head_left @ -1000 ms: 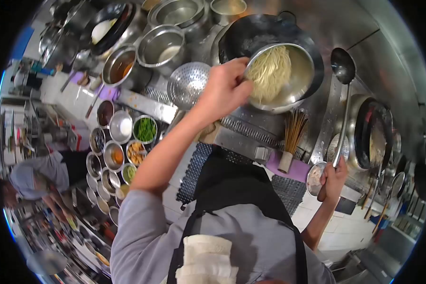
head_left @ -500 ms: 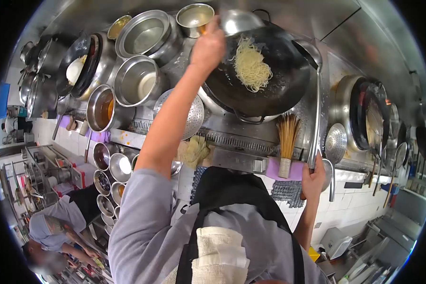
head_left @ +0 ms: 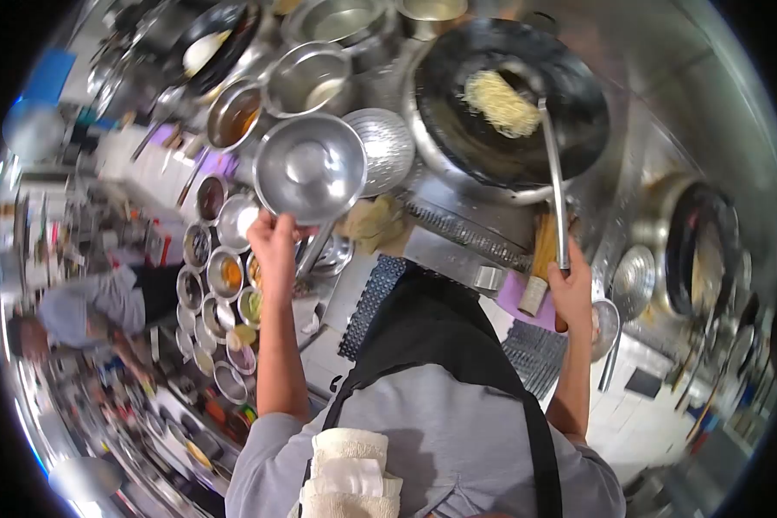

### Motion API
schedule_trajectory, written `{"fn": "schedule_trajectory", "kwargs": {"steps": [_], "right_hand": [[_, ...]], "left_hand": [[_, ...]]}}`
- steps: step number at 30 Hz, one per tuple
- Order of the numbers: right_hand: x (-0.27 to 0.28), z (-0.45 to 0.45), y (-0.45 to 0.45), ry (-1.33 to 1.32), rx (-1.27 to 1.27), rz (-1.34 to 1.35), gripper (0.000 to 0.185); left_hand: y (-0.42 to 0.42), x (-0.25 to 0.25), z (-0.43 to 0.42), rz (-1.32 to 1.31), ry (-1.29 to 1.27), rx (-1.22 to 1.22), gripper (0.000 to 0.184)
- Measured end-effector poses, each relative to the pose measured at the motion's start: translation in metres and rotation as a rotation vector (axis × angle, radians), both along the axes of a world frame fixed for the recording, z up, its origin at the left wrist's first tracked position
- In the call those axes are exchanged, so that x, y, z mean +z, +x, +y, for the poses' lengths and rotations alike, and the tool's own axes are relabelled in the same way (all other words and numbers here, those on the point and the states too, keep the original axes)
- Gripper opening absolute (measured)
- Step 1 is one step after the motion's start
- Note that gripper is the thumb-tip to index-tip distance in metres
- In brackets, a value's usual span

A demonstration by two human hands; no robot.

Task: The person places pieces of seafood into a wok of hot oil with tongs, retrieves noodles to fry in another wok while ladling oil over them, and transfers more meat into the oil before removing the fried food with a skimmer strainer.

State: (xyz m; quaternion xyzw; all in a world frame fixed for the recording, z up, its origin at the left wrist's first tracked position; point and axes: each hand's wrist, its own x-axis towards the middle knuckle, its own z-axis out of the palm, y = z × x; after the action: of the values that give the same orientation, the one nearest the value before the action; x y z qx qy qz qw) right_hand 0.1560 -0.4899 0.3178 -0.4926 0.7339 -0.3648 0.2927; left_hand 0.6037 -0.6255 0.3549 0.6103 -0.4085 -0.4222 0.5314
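Observation:
My left hand [head_left: 274, 246] grips the rim of a shiny metal bowl [head_left: 311, 164], thumb on the near side. The bowl is tilted toward me and nothing shows inside it. My right hand [head_left: 571, 285] is closed around the handle of a long ladle [head_left: 554, 177]. The ladle's head reaches into the black wok [head_left: 570, 112], beside a clump of pale noodles [head_left: 502, 105], which partly hides it. A perforated strainer [head_left: 380, 151] lies flat between the bowl and the wok.
Metal pots [head_left: 306, 82] stand behind the bowl. Several small ingredient bowls [head_left: 224, 272] line the left side. A bamboo brush [head_left: 544, 246] lies by my right hand, and a crumpled cloth [head_left: 373, 223] lies in front of the strainer. A person [head_left: 86, 315] is at the far left.
My left hand has come back from beyond the wok, down and left, with the bowl. The ladle has swung from the wok's right rim to the noodles. The camera view has shifted too.

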Motion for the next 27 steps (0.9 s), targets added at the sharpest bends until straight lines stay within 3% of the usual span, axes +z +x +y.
{"fn": "schedule_trajectory", "kwargs": {"steps": [2,4,5,9,12,17,24,27], "right_hand": [[-0.013,-0.017,-0.002,-0.144,0.131,-0.078,0.053],[0.052,-0.036,0.029,0.134,0.076,-0.548,0.051],[0.059,-0.047,0.040,0.119,0.129,-0.682,0.050],[0.099,-0.107,0.106,0.231,0.395,-0.886,0.048],[0.103,-0.174,0.175,0.332,0.611,-0.915,0.045],[0.076,-0.296,0.316,0.375,0.888,-0.565,0.007],[0.049,-0.348,0.405,0.405,0.909,-0.227,0.006],[0.048,-0.349,0.404,0.505,0.883,-0.338,0.007]], "left_hand": [[0.021,-0.002,0.056,-0.023,0.099,0.028,0.015],[0.037,-0.013,0.100,0.069,0.158,0.058,0.014],[0.037,-0.010,0.115,0.108,0.174,0.093,0.014],[0.046,-0.019,0.149,0.263,0.186,0.166,0.018],[0.059,-0.025,0.152,0.308,0.197,0.172,0.021],[0.083,-0.030,0.148,0.406,0.170,0.243,0.018],[0.122,-0.048,0.137,0.465,0.159,0.350,0.018],[0.133,-0.049,0.130,0.479,0.168,0.359,0.016]]}}
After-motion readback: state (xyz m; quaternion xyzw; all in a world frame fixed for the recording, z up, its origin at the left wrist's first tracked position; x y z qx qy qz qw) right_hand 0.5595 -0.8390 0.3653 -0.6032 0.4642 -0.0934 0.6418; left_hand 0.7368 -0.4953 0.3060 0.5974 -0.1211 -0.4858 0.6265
